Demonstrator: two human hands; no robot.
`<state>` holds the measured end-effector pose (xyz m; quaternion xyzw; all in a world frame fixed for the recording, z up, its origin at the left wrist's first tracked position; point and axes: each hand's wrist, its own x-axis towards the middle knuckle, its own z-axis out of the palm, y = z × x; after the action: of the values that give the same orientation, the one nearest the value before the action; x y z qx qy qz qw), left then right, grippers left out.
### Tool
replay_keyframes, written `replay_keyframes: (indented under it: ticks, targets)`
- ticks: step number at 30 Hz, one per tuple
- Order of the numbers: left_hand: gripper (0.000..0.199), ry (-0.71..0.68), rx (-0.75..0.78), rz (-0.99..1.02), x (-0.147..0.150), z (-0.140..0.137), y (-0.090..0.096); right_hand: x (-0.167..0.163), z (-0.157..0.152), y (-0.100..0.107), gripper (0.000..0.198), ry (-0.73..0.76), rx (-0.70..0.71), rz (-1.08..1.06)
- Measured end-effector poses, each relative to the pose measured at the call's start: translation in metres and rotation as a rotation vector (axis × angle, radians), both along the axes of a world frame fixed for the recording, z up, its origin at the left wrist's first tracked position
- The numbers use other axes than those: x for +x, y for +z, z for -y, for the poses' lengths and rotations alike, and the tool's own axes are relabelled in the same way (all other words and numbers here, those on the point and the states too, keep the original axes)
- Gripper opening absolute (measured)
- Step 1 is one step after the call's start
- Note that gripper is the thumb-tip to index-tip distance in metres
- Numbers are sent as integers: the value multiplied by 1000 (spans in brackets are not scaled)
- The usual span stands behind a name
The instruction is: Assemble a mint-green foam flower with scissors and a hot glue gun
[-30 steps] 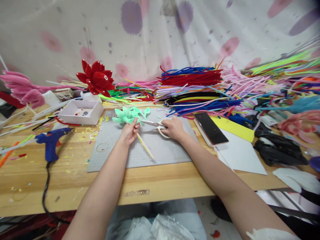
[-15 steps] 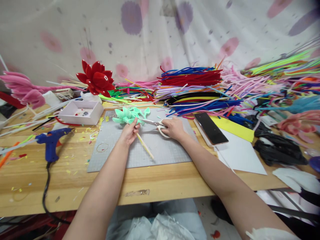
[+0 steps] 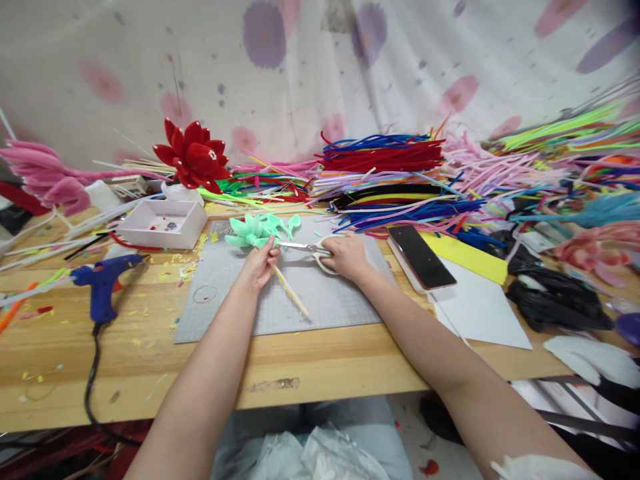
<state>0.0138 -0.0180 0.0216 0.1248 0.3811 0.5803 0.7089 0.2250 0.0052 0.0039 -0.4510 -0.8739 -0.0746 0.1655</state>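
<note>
My left hand [image 3: 263,262] is closed around the base of a mint-green pipe-cleaner flower [image 3: 249,231], whose pale yellow stem [image 3: 291,293] slants down to the right below my fingers. Mint petals [image 3: 286,225] stick out on its right side. My right hand [image 3: 347,257] grips white-handled scissors [image 3: 320,251] by the loops, with the blades pointing left and their tips right by my left fingers. Whether the tips touch the flower is hidden there. Both hands are over a grey cutting mat [image 3: 320,307].
A blue glue gun [image 3: 103,287] with a black cord lies left, near a white box [image 3: 185,230]. Behind are a red flower [image 3: 193,157] and bundles of coloured pipe cleaners [image 3: 385,160]. On the right are a phone [image 3: 423,259], paper [image 3: 490,310] and a black plastic bag [image 3: 555,300].
The scissor blades now look closer together and lie slightly lower, beneath the right-hand petals. My left hand and the flower have hardly moved.
</note>
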Motion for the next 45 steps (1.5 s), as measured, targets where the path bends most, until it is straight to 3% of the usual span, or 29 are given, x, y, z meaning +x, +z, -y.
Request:
replay_keyframes:
  ticks: [7,11,21,28,45]
  targets:
    - [16,10,0,-7,-1,0,1,2,0,0,30,-38,44,-33]
    - [16,3,10,-8,-1,-1,0,-1,1,2,32,14,13,-32]
    - [16,8,5,-10,0,0,1,0,0,1,30,-27,-4,-45]
    - [18,5,12,4,-1,-1,0,0,1,3,37,-24,-96,-5]
    - [19,-4,18,22,-2,1,2,1,0,-2,39,-8,-96,-42]
